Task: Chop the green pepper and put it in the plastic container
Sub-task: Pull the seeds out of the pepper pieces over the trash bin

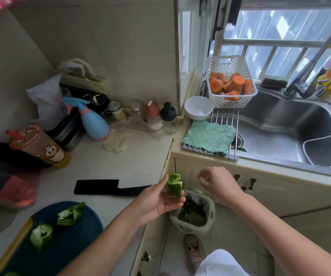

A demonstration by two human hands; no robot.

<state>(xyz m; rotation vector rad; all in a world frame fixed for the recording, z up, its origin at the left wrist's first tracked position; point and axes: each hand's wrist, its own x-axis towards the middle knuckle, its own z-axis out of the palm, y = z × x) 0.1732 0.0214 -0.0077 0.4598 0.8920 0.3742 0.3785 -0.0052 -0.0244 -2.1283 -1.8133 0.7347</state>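
Note:
My left hand [158, 198] holds a piece of green pepper [175, 185] past the counter's edge, above a small waste bin [210, 218] on the floor. My right hand [218, 183] hovers just right of that piece, fingers curled, with nothing visible in them. Two more green pepper pieces [41, 235] [70, 214] lie on the dark blue cutting board [67, 248] at the lower left. A black cleaver [109, 187] lies flat on the counter beyond the board. A white perforated plastic basket [230, 100] with carrot chunks stands on the sink rack.
A white bowl [198, 108] and a green cloth [208, 137] sit on the rack beside the steel sink [292, 126]. A spray bottle [93, 120], jars, a drink cup [39, 146] and bags crowd the counter's back. My slippered foot [193, 250] is beside the bin.

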